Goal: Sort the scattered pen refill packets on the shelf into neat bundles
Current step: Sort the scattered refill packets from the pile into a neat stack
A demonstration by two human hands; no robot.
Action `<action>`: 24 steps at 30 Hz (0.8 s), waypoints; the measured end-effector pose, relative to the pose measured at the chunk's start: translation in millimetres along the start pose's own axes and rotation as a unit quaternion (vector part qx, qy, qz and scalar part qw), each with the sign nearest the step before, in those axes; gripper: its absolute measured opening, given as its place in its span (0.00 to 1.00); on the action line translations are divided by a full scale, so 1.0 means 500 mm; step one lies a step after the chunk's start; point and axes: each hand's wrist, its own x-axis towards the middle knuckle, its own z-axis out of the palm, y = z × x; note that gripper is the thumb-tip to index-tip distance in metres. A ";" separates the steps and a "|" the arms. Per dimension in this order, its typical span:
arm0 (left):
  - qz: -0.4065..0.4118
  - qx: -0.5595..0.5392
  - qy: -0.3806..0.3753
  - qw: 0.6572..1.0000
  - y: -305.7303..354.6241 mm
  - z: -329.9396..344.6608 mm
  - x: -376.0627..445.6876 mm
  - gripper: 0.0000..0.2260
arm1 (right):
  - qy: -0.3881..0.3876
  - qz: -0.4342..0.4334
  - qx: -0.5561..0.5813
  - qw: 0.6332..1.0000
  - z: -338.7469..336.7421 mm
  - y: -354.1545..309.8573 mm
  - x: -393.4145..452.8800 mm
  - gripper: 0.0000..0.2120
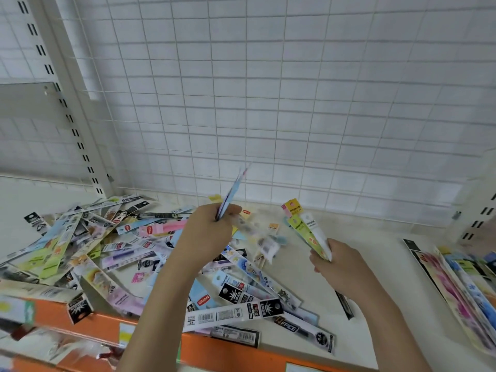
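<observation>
On the shelf (335, 253): a cream surface with an orange front edge, backed by a white wire grid (295, 103); this is where all the sorting happens.

Loose pile (112, 253): the scattered pen refill packets lie criss-crossed over the left and middle of the shelf, some overhanging the front edge, facing every way.

Sorted stack (461, 288): a fanned row of packets lies at the far right, well apart from the pile and roughly lined up lengthwise.

Left hand (206, 232): raised over the pile, fingers curled round a thin blue-and-pink packet (232, 191) held edge-on and pointing up toward the grid.

Right hand (338, 261): raised over the bare middle of the shelf, fingers clenched round the lower end of a small bundle of yellow-green and white packets (308, 226), their header cards uppermost.

Step in hand: judging by the two hands, the single packet is being checked against the bundle, to be added to it or set aside.

Doing it well: compare the header card and colour first, since the bundle looks like one design. If it matches, turn the packet so its hang-hole end sits with the others, slide it flat against the bundle, then tap the lower ends on the shelf to square them.

Risk: these sleeves look slick and thin, so a loose hold may let the bundle fan out; the blurred packets just beside the left hand cannot be told apart.

Progress: early, by my reckoning, as most packets remain in the pile.
</observation>
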 end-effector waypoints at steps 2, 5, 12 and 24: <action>-0.023 -0.027 -0.007 0.999 -0.008 -0.005 0.006 0.14 | 0.000 -0.002 0.001 1.000 0.002 -0.003 0.004 0.08; -0.027 -0.050 0.019 0.998 -0.013 -0.013 0.011 0.10 | -0.004 -0.006 -0.001 1.000 0.007 -0.007 0.010 0.08; 0.014 0.060 0.004 0.998 -0.054 -0.013 0.052 0.05 | -0.009 -0.008 -0.012 1.000 0.016 -0.010 0.028 0.05; -0.002 0.101 -0.057 0.993 -0.078 0.001 0.139 0.13 | 0.014 0.005 -0.011 1.000 0.010 -0.013 0.048 0.09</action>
